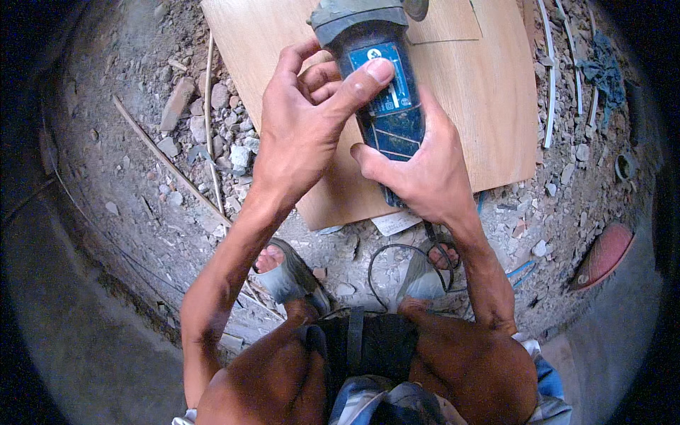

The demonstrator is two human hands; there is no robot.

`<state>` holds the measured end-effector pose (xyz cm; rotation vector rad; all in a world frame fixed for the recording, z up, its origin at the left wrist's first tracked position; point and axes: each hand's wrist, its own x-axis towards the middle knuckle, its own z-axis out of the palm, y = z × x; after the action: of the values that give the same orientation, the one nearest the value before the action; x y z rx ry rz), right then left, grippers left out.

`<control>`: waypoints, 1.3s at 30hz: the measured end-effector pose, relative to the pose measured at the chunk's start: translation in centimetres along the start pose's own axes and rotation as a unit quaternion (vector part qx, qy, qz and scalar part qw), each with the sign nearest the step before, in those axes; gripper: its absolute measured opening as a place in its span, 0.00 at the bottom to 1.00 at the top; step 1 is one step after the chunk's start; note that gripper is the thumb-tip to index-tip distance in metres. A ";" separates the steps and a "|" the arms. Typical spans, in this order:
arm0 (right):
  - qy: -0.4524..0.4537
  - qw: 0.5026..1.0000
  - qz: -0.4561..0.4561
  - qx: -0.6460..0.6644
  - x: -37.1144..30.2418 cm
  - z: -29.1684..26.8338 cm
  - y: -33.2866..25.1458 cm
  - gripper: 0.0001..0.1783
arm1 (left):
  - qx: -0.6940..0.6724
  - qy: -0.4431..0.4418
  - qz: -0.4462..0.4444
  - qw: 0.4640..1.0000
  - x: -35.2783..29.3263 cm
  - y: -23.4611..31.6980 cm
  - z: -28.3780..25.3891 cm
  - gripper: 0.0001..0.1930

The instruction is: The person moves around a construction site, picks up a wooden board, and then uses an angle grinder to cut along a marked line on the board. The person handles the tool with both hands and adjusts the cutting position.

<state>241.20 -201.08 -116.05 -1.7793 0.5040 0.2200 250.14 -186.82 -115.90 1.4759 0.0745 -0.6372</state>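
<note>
A dark angle grinder (398,106) with a blue label and a greyish gear head is held in front of me, over a pale wooden board (496,127). My left hand (301,124) grips its left side near the head, thumb pressed across the label. Around the rear of the body wraps my right hand (425,170), with its thumb on the near side and its other fingers hidden behind the tool. Part of a disc-like edge (416,7) shows beside the head, cut off by the frame. A black cord (371,273) loops down between my feet.
Broken rubble (219,134) covers the ground around the board. Thin wooden sticks (170,161) lie on the left. White strips (550,92), a blue cloth (603,71) and a reddish oval piece (603,256) are on the right. My slippered feet (290,275) stand close to the board.
</note>
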 end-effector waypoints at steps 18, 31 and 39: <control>-0.042 0.999 0.020 0.001 1.0 0.0 0.7 0.35 | 0.003 0.009 -0.038 0.999 0.4 -0.1 0.1 0.43; -0.012 0.999 0.013 0.032 1.1 0.7 0.7 0.32 | -0.012 0.013 -0.045 0.999 0.5 -0.2 0.0 0.44; -0.001 1.000 0.001 0.024 1.2 0.9 0.7 0.32 | -0.016 0.014 -0.037 0.999 0.5 -0.2 -0.1 0.44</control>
<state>242.07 -200.57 -117.35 -1.7312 0.5053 0.2100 250.52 -186.95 -116.27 1.4567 0.1613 -0.6734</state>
